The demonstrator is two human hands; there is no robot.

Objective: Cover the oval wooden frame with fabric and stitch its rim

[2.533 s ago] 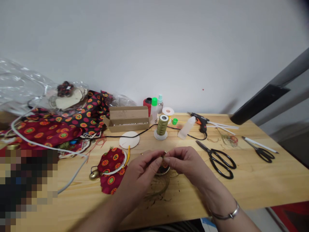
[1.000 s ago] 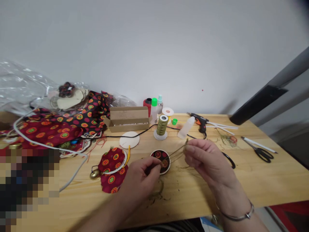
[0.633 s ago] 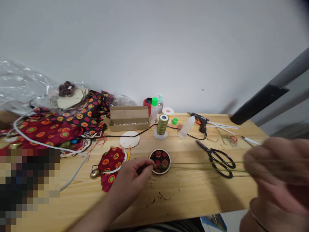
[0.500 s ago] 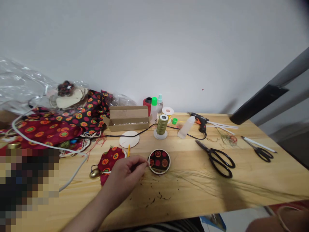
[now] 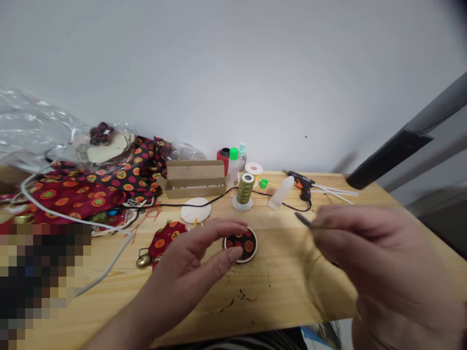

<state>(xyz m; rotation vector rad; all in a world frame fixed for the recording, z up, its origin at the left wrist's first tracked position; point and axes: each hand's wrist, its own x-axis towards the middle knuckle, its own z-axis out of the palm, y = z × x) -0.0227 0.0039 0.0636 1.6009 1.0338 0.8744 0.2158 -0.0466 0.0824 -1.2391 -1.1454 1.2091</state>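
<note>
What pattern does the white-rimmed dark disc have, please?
The disc has red and orange round motifs on black, seen best in the head view.

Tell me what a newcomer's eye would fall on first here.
Probably the right hand, large and blurred in the right foreground, its thumb and finger pinched together. Next, the left hand, thumb and fingers parted at the white-rimmed patterned disc near the middle. Then the burgundy and black patterned fabric, heaped at the left near the wall.
</note>
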